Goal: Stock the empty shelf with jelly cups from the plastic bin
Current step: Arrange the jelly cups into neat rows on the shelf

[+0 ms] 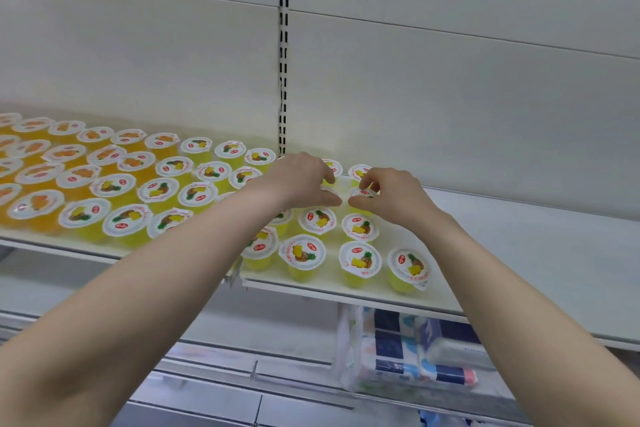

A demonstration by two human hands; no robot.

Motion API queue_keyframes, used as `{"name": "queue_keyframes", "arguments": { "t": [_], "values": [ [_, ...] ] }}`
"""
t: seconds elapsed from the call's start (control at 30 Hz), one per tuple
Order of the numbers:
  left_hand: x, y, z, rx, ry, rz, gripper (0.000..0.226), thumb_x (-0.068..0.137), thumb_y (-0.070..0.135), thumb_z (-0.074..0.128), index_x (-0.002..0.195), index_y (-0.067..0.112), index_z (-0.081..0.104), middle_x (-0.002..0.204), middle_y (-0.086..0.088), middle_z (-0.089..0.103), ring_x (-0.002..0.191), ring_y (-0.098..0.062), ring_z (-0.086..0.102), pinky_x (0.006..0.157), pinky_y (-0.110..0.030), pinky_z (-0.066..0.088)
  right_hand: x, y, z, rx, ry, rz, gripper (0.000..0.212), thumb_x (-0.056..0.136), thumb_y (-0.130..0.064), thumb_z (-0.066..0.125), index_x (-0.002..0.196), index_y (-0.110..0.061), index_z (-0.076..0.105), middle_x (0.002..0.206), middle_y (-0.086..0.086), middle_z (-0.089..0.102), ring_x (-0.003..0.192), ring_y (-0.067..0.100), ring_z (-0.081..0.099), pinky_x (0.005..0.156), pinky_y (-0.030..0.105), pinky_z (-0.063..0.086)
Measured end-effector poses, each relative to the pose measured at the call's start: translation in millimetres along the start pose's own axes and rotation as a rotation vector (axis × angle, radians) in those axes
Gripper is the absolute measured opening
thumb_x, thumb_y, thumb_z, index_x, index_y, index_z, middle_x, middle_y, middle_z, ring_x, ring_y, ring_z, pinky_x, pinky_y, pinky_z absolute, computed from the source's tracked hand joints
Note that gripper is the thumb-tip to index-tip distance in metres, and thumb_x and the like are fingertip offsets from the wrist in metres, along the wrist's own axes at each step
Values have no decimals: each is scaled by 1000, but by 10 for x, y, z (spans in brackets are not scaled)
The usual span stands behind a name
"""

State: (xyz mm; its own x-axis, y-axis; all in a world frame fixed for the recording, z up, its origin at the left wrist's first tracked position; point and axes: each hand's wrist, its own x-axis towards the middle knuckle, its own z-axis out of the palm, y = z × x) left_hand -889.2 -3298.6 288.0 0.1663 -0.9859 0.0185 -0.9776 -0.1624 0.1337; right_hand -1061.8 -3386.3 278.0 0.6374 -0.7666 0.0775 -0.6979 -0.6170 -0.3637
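near right, lower level: wrapped tissue packs [415, 354]. above, on shelf [519, 246]: rows of yellow jelly cups [302, 252], orange cups [36, 204] far left. farther back, mid-shelf: left hand [299, 180] fingers curled round left cup [332, 188]; right hand [391, 198] fingertips pinching right cup [362, 193] just beside.

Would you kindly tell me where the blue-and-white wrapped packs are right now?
In the head view the wrapped packs sit right of centre on the lower shelf, just beneath the front edge of the shelf holding the yellow jelly cups.
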Motion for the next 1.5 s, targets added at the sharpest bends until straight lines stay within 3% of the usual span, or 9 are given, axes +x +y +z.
{"name": "queue_keyframes", "arguments": {
  "t": [0.4, 0.53, 0.63, 0.73, 0.9, 1.1, 1.33, 1.4, 1.5],
  "values": [
    [19, 63, 118, -38, 97, -41, 53, 77, 57, 65, 121, 27, 66, 115, 2, 69, 108, -20, 60, 88, -36, 50, -150, 46, 11, 15, 57, -38, 35, 83, -46, 69, 108, -23, 64, 106, 0, 63, 92, 19, 59, 80, 34, 48],
    [-111, 23, 61, -48, 185, -31, 57, 81, 61, 63, 129, 28, 61, 127, 3, 61, 117, -20, 56, 93, -36, 47, -264, -16, -102, 49, 109, -58, 26, 81, -49, 68, 86, -25, 59, 86, -8, 60, 81, 15, 57, 69, 31, 44],
    [-258, 30, -71, -91, 221, -19, 47, 82, 59, 64, 120, 32, 64, 116, 7, 63, 103, -15, 59, 84, -32, 47, -381, -151, -173, 21, -29, -2, 37, 74, -58, 69, 83, -25, 58, 82, -10, 63, 79, 13, 59, 72, 34, 50],
    [-412, 89, -143, -71, 102, -15, 44, 79, 60, 66, 115, 34, 65, 108, 13, 66, 93, -10, 57, 75, -28, 43, -463, -269, -139, -68, -144, 44, 46, 70, -63, 70, 90, -23, 59, 89, -8, 62, 84, 15, 59, 78, 36, 51],
    [-496, 179, -21, 16, -9, -28, 54, 76, 61, 67, 123, 33, 62, 116, 7, 64, 108, -18, 58, 74, -29, 43, -507, -334, -94, -109, -85, 54, 34, 74, -49, 70, 90, -20, 61, 95, -3, 65, 89, 20, 60, 76, 35, 51],
    [-523, 227, 19, -35, 36, -39, 47, 79, 52, 65, 120, 29, 65, 116, 3, 66, 108, -20, 59, 87, -35, 51, -575, -228, -125, -39, -60, 90, 40, 76, -59, 67, 97, -26, 57, 95, -7, 59, 89, 19, 58, 74, 34, 49],
    [-652, 203, 41, -32, 140, -23, 51, 83, 54, 62, 130, 33, 58, 127, 3, 57, 118, -21, 54, 86, -33, 45, -911, -207, -214, 158, -4, -113, 19, 81, -43, 71, 88, -27, 64, 89, -11, 65, 88, 10, 60, 80, 32, 50],
    [-727, 172, -2, -57, 211, -8, 44, 85, 54, 61, 123, 32, 62, 119, 3, 59, 113, -20, 55, 79, -31, 40, -1023, -221, -228, 134, -70, -139, 26, 77, -46, 75, 91, -27, 65, 90, -16, 64, 91, 7, 57, 81, 27, 47],
    [-908, 128, -73, -122, 265, 54, 39, 82, 59, 62, 109, 31, 68, 96, 11, 58, 95, -14, 59, 71, -28, 40, -1115, -229, -173, -10, -99, -191, 42, 68, -55, 77, 99, -30, 63, 96, -17, 60, 95, 12, 53, 84, 31, 45]
  ]
}}
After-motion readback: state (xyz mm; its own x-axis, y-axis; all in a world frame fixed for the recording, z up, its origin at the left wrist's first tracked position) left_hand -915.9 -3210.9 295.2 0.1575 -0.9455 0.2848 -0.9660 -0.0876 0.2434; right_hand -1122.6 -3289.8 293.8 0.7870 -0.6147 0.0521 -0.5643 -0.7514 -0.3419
